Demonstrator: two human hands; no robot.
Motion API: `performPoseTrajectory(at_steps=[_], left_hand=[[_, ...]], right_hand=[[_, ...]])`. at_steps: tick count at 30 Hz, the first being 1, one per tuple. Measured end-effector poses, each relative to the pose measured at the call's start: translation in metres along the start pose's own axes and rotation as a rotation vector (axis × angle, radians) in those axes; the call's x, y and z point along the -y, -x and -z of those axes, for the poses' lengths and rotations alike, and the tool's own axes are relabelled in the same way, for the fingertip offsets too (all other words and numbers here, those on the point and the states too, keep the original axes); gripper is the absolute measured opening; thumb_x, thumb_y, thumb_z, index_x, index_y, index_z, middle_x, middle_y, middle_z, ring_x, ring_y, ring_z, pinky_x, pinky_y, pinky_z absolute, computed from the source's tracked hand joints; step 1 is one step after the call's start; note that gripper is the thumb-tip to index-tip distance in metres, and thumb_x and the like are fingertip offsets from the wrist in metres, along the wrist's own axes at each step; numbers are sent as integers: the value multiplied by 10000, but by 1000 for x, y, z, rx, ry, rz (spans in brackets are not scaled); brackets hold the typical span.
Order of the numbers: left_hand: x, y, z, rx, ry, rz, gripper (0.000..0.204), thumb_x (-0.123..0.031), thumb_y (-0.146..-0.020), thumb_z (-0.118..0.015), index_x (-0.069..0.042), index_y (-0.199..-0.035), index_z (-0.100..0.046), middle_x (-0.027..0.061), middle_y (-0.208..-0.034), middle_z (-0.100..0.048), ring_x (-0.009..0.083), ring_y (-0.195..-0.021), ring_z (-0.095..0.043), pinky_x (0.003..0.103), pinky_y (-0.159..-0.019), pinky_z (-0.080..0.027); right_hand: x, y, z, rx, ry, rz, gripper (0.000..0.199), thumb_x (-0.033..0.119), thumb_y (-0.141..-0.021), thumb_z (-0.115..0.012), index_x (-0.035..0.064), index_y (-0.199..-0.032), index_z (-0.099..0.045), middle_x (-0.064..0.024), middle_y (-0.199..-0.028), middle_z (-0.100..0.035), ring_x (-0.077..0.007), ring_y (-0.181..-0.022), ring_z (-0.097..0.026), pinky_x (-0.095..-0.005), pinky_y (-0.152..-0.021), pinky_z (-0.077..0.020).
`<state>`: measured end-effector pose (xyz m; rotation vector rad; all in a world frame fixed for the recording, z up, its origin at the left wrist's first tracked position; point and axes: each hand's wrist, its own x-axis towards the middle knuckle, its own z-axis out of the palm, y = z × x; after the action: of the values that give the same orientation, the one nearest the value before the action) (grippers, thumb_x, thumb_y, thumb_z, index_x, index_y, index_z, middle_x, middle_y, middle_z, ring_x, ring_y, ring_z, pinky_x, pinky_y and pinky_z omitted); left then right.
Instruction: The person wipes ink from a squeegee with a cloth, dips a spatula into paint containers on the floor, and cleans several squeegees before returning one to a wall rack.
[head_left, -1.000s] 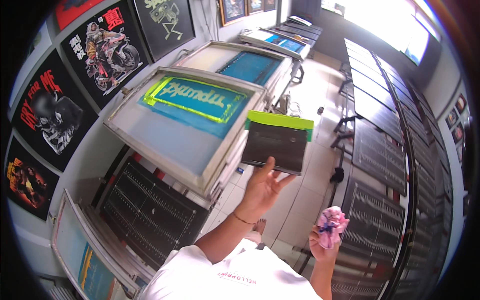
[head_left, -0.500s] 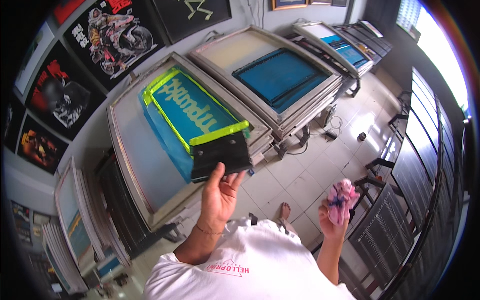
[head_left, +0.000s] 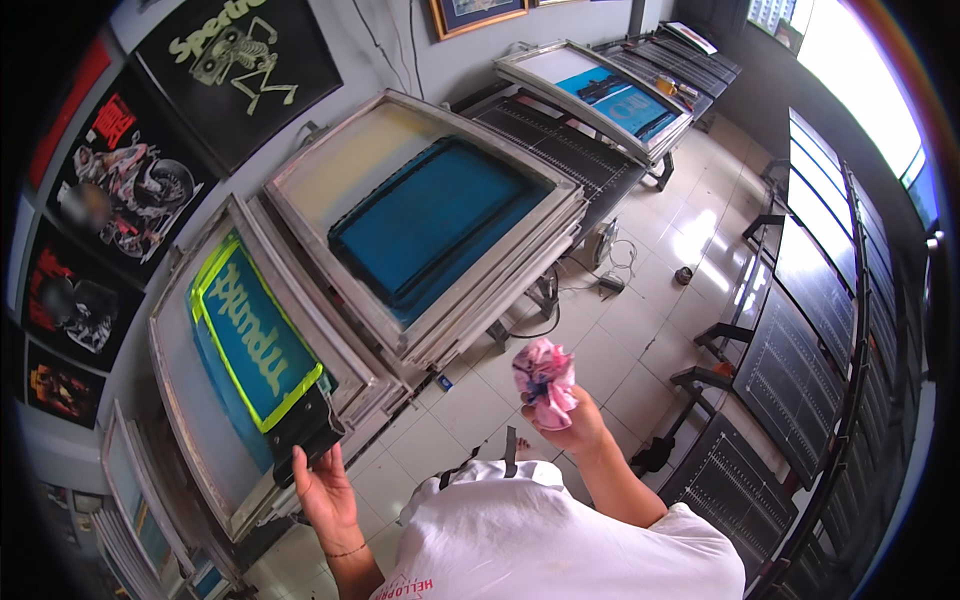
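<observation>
My left hand (head_left: 328, 495) is at the near end of a printing screen (head_left: 185, 375), its fingers apart. Its fingertips touch the lower edge of a black squeegee (head_left: 303, 432), which lies at the end of a teal stencil area. Bright yellow-green ink (head_left: 222, 345) borders that area on several sides, around pale lettering. Whether the fingertips bear any of the squeegee's weight I cannot tell. Raised in front of my body, my right hand (head_left: 572, 425) is closed around a crumpled pink rag (head_left: 546, 383) with dark stains.
Beyond the screen stands a stack of framed screens (head_left: 420, 225), the top one with a blue panel. Another blue screen (head_left: 610, 100) rests farther back. Long dark printing boards (head_left: 800, 350) line the right side. A cable (head_left: 625, 265) lies on the tiled floor (head_left: 480, 400). Posters hang at left.
The view has shifted, so the screens now appear farther left. My left hand's fingers have loosened at the squeegee's edge. My right hand has brought the rag inward, closer to the screens.
</observation>
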<state>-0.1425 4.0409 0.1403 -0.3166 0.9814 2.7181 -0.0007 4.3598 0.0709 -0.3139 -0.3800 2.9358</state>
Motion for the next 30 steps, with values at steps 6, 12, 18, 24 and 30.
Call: performPoseTrajectory(at_steps=[6,12,18,24,30], left_hand=[[5,-2,-1,-114,-51,-67,331,-255,-923,-601,-3,-1136,-578,95,-1082,-647,170,-942,-646,287,-876,-559],[5,4,2,-154,-90,-81,368,-298,-930,-575,4,-1140,-574,89,-1090,-642,160,-978,-626,276,-905,-541],[4,12,7,-115,-54,-75,438,-308,-938,-555,38,-1206,-525,127,-1177,-598,219,-1096,-581,280,-961,-513],[9,30,2,-94,-37,-10,484,-382,-951,-508,50,-1169,-512,175,-1156,-596,285,-1127,-565,347,-999,-488],[-44,62,47,-205,-753,-741,358,-367,-1004,-393,-36,-927,-507,95,-807,-579,160,-685,-572,253,-642,-450]], right_hand=[[9,-22,3,13,50,-35,321,271,-963,-480,45,-1190,-494,-82,-982,-566,-98,-603,-476,-223,-483,-362],[8,-46,-4,93,88,-175,309,307,-908,-542,56,-1087,-560,-73,-973,-595,-135,-728,-534,-283,-648,-443],[-9,-61,-31,164,139,-230,355,225,-942,-499,39,-1245,-503,-54,-1042,-607,-68,-745,-581,-200,-581,-470],[-40,-71,-26,173,126,-341,347,272,-936,-497,38,-1192,-515,-62,-960,-618,-121,-711,-598,-232,-573,-478],[-49,-108,-74,314,172,-219,390,287,-866,-576,92,-1195,-505,-70,-1081,-571,-171,-956,-545,-335,-756,-476]])
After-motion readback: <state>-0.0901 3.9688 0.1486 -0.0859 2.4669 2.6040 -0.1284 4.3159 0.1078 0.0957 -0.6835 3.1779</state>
